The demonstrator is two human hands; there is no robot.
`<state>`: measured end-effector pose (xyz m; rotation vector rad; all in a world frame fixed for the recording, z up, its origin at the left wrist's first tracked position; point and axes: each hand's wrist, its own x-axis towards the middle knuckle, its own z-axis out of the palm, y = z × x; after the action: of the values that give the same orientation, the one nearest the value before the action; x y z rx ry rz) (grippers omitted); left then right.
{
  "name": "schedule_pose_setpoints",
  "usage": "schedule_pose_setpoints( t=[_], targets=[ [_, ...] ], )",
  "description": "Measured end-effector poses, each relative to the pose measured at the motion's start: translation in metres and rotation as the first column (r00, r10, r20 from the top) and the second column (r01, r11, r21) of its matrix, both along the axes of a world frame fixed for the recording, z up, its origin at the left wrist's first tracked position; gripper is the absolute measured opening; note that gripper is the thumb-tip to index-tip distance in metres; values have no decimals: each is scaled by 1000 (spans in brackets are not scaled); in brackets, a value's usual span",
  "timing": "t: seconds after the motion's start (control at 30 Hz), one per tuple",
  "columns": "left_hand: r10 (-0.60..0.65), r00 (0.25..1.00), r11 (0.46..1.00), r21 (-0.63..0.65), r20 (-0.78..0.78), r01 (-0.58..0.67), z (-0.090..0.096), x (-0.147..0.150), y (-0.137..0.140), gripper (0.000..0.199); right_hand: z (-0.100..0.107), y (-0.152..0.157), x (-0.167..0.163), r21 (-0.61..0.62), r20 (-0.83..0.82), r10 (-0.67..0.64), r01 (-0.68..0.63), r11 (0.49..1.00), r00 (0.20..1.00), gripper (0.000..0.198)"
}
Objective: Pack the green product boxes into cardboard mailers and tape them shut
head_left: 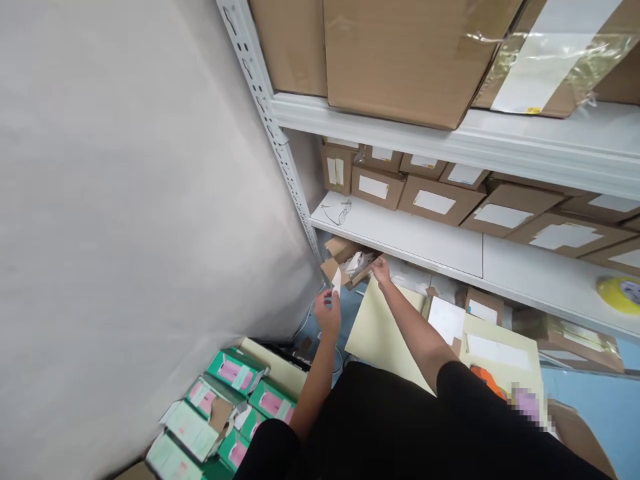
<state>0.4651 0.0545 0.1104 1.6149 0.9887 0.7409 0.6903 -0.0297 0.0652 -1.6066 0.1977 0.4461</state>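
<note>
My left hand (327,312) is closed, thumb and fingers pinching a small white slip of paper (337,280) that stands upright. Just beyond it is an open cardboard box (357,282) at the lower shelf level, with its flaps raised. White crumpled items (357,263) lie inside the box; their kind is too small to make out. At the box's right side, my right hand (381,271) has its fingers bent and pressed together on the box's edge. Its fingertips are partly hidden.
A white shelf (400,230) crosses ahead, holding glasses (343,212), labelled cartons (433,199) and a yellow tape roll (620,293). Below are pale yellow boards (380,327) and an orange tool (487,381). Green boxes (233,370) are stacked lower left beside the wall (150,200).
</note>
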Motion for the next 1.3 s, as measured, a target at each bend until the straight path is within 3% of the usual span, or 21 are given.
schedule_pose_setpoints(
  t=[0.07,0.1,0.17,0.2,0.33,0.43,0.53,0.6,0.63,0.67,0.73,0.77,0.83,0.9,1.07,1.2,1.3],
  targets=[
    [-90,996,992,94,22,88,-7,4,-3,29,1,-22,-15,17,-9,20,-20,1000,1000,34],
    [-151,988,979,141,23,146,-12,8,-7,25,1,-38,-26,66,-39,108,-105,992,993,32],
    [-299,954,930,223,-2,292,-23,19,-18,16,3,-74,-54,144,-88,281,-267,953,956,42],
    [-378,926,892,259,-25,371,-28,26,-27,12,5,-93,-69,156,-105,307,-289,945,946,46],
    [-640,760,688,355,-115,633,-41,56,-85,2,20,-165,-113,143,-178,121,-96,985,977,44],
    [-772,612,529,361,-173,768,-36,73,-144,11,29,-216,-121,140,-177,-73,98,985,982,39],
    [-863,474,402,331,-173,854,-28,82,-197,31,28,-265,-121,139,-105,-308,321,937,946,36],
    [-907,400,356,272,-130,894,-27,86,-226,51,24,-293,-121,147,-77,-426,432,890,902,36],
    [-912,400,375,212,-91,902,-29,88,-237,57,21,-306,-122,153,-77,-455,461,874,887,36],
    [-899,436,428,121,-44,896,-32,90,-247,58,19,-317,-123,161,-86,-462,470,868,883,36],
    [-831,555,547,-129,42,827,-42,94,-263,53,13,-335,-126,178,-122,-428,444,878,895,36],
    [-795,603,571,-252,66,781,-48,96,-269,50,10,-342,-128,183,-137,-401,421,889,906,36],
    [-766,637,558,-401,87,726,-59,99,-278,48,2,-352,-132,167,-155,-353,377,911,923,35],
    [-765,641,564,-412,66,716,-67,102,-285,45,-9,-359,-135,115,-155,-339,357,927,928,34],
    [-723,673,689,-240,-157,684,-84,99,-308,24,-43,-372,-134,-93,-88,-368,360,928,926,30],
    [-669,666,736,-171,-331,655,-106,97,-326,17,-68,-381,-128,-258,-24,-365,347,902,931,46],
    [-645,633,745,-169,-428,645,-121,100,-333,18,-82,-386,-126,-300,-58,-355,323,898,933,40]
  ],
)
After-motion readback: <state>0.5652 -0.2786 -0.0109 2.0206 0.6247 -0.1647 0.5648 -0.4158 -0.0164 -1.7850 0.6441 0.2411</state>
